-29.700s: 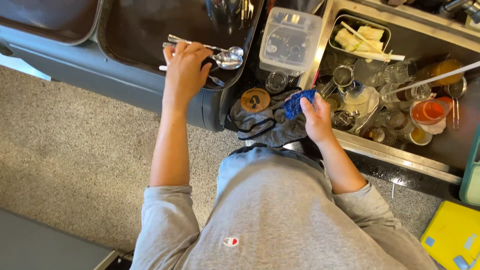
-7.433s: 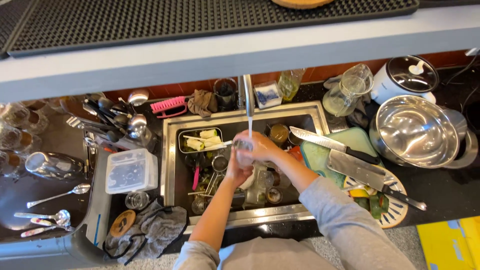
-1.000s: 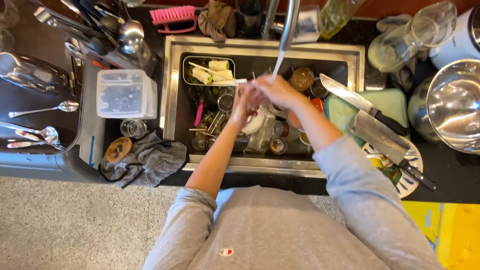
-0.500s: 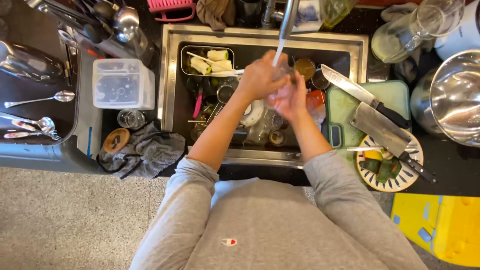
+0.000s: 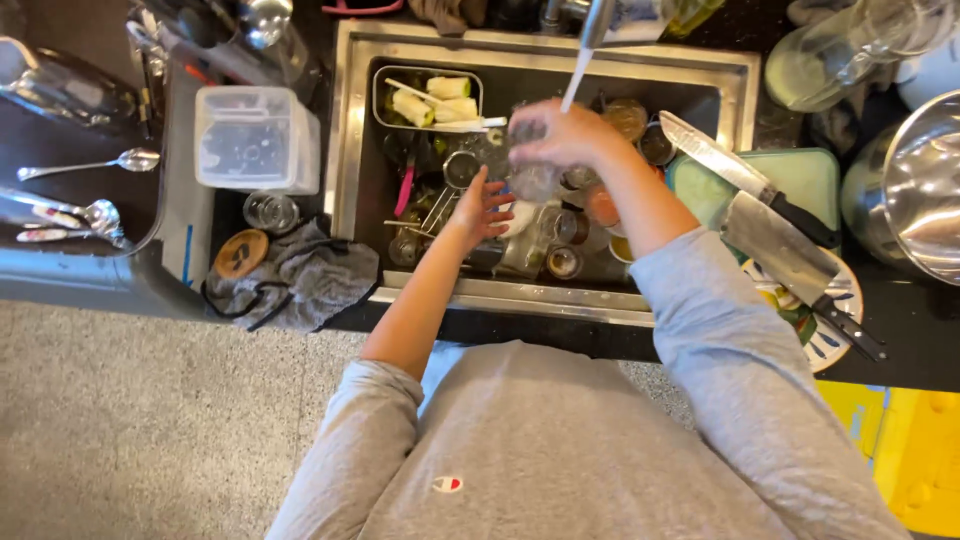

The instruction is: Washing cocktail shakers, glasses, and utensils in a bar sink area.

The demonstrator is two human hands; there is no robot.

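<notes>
Right now your right hand [image 5: 565,135] grips a clear drinking glass [image 5: 530,160] over the middle of the steel sink [image 5: 350,180], just under the stream of tap water [image 5: 574,82] that falls from the faucet at the top edge. The glass hangs below your palm, fingers wrapped over its upper part and closed round it; motion blur softens its outline, so you cannot tell how it is tilted or whether water is in it. It looks transparent and colourless, with the dishes below showing through it

Your left hand [image 5: 480,205] sits just beside and below the glass, palm up toward it, fingers spread and loosely open; it grasps nothing, and whether its fingertips touch the glass cannot be made out

Beneath both hands the sink is packed with small jars, cups and a pink-handled utensil [image 5: 405,190], and a metal tray [image 5: 428,100] of pale cut pieces rests at the back left. On the counter to your left stand a clear plastic container [image 5: 250,135] and a crumpled grey cloth [image 5: 300,280], with spoons [image 5: 90,165] further out. To your right a cleaver [image 5: 785,250] and a long knife [image 5: 720,165] lie across a green cutting board [image 5: 800,175] and a patterned plate [image 5: 830,330], near a large steel bowl [image 5: 920,190]
</notes>
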